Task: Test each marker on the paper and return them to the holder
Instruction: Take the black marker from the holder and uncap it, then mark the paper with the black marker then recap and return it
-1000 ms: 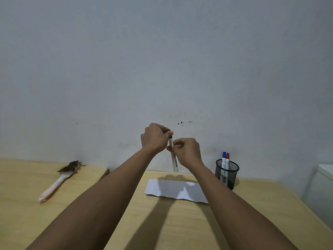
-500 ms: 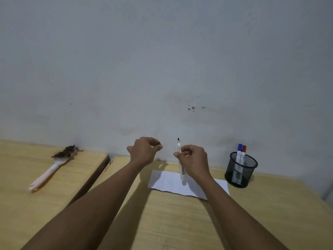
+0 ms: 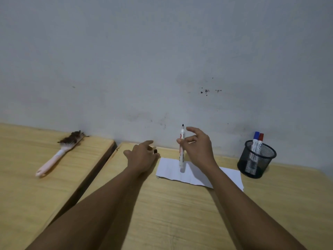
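Observation:
My right hand (image 3: 199, 150) holds an uncapped white marker (image 3: 182, 152) upright above the left part of the white paper (image 3: 173, 171), black tip pointing up. Thumb and middle fingers pinch its barrel while the index finger is lifted off. My left hand (image 3: 142, 157) is low over the table, left of the paper, thumb and index spread. The marker's black cap (image 3: 155, 151) shows at its fingertips; whether it is gripped or lies on the table I cannot tell. At the right stands a black mesh holder (image 3: 256, 159) with a blue-capped marker (image 3: 255, 141) and a red-capped marker (image 3: 260, 143).
The wooden table (image 3: 180, 213) meets a grey wall at the back. A second wooden surface (image 3: 27, 186) lies to the left across a dark gap, with a pink-handled hairbrush (image 3: 59, 154) on it.
The cap came off the marker and my hands parted. My left hand dropped to the table with the cap and spread its fingers. My right hand loosened around the upright marker.

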### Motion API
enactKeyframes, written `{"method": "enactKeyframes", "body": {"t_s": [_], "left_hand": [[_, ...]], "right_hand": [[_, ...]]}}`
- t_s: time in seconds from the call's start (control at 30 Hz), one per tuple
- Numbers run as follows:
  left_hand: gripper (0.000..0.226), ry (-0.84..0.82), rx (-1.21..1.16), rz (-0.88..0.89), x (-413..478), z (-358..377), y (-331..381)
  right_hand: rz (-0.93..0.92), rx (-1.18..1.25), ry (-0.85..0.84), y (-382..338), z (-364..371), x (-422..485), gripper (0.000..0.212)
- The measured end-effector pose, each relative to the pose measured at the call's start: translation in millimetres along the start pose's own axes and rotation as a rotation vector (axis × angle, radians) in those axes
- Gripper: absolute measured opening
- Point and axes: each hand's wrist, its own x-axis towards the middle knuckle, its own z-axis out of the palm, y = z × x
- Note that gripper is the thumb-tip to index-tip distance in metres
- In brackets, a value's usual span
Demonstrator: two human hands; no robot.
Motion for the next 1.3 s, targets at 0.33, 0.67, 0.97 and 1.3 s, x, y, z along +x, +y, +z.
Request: {"method": "enactKeyframes", "body": {"t_s": [0.33,0.67,0.97,1.3], "left_hand": [[0.03,-0.064,0.191,0.356,-59.1,-3.6,-13.4],[0.033,-0.072,0.264,0.557,-98.6,12.9,18.2],[0.031,-0.051,0.228,0.55,-101.1,13.2,13.8],[0.037,-0.131,0.216,0.448,-103.1,11.3,10.3]], "right_hand": [[0.303,0.567,-0.189,10.5,-3.1,-10.1,0.025],[0.079,0.108,-0.227,34.6,-15.8,-38.1,0.02],[0.038,-0.033,-0.183,55.2,2.1,-45.2,0.009],[-0.039,-0.107,-0.146,65.8,7.5,-45.3,0.013]]}}
